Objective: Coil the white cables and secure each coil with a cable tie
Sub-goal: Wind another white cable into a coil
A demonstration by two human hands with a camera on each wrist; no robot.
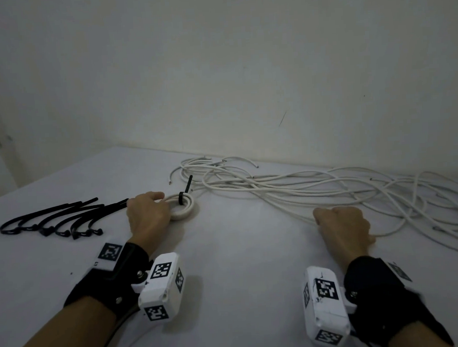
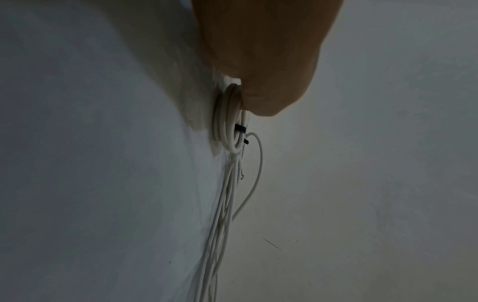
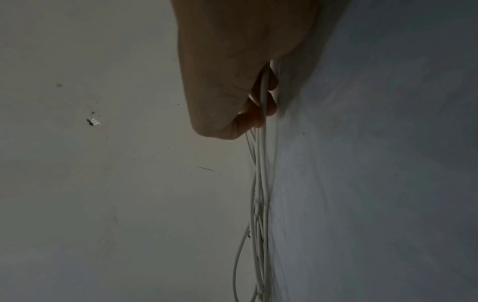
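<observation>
A small white cable coil point(image 1: 184, 211) lies on the white table point(image 1: 240, 253), bound by a black cable tie point(image 1: 181, 198) whose tail sticks up and away. My left hand point(image 1: 149, 214) grips the coil's left edge, fingers curled; in the left wrist view the coil point(image 2: 227, 122) and its cable tie point(image 2: 240, 129) show just past the left hand point(image 2: 264, 61). My right hand point(image 1: 342, 226) is a fist at the near edge of the loose white cables point(image 1: 290, 187). In the right wrist view one white cable point(image 3: 264, 92) runs through the curled fingers point(image 3: 271, 102) of the right hand point(image 3: 232, 71).
Several black cable ties point(image 1: 56, 221) lie fanned out on the table's left, just beyond my left hand. The tangle of loose cables spreads along the back wall point(image 1: 243, 78) to the right edge. The table's left edge runs behind the ties.
</observation>
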